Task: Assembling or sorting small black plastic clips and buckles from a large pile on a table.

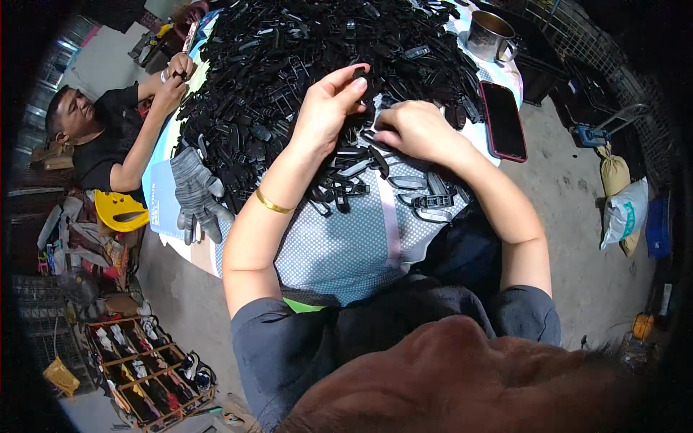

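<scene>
A great heap of small oblong black plastic pieces (267, 94) covers most of the table. My left hand (321, 115) is raised over its near part, with thumb and forefinger pinched on a small black plastic piece (360, 73). Just to the right, my right hand (419, 130) reaches down into the pieces with its fingers bent and closed. Its fingertips are partly hidden, so what they grip does not show clearly. Nearer to me, several loose clip-like black pieces (433, 202) with shiny faces lie on the dotted cloth (325, 245).
A phone (504, 121) and a metal mug (491, 36) sit at the table's right edge. On the left lie a grey glove (193, 189) and a light-blue booklet (164, 195). Another person (108, 133) works at the left side. Sacks (624, 209) stand on the floor at right.
</scene>
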Tool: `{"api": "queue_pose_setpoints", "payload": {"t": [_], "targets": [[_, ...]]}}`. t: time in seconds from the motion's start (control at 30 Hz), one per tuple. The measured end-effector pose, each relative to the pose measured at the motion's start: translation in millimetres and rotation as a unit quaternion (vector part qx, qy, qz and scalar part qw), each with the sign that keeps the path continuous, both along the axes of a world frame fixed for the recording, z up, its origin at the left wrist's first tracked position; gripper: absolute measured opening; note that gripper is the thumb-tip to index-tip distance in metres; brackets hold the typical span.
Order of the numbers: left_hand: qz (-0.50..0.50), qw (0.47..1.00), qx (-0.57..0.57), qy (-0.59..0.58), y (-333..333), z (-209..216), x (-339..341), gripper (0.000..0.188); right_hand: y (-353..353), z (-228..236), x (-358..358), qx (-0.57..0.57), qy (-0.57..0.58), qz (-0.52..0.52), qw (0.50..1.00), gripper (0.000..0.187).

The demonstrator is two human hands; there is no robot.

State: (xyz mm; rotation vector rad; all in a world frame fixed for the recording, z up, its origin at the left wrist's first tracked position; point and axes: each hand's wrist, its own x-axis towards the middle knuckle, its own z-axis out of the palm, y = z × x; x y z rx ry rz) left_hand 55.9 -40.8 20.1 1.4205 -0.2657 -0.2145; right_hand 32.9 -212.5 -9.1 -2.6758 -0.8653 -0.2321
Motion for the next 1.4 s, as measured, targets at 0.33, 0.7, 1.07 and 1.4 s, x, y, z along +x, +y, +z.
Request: {"api": "queue_pose_setpoints", "payload": {"t": [0.33,0.7,1.07,1.4], "targets": [[-0.095,0.984,0.151,-0.023,-10,-4,-15,0.031,-30,25,-1,0.553,0.292,0.039,0.779,0.060],[0.020,0.961,0.181,-0.210,-15,-6,-21,0.029,-24,17,-8,0.648,0.332,-0.037,0.684,0.022],[0.007,0.996,-0.039,-0.080,-22,-12,-18,0.029,-4,3,-12,0.462,0.037,-0.082,0.883,0.016],[-0.064,0.983,-0.010,-0.169,-10,-3,-15,0.023,-9,10,-19,0.396,0.097,0.009,0.913,0.018]]}}
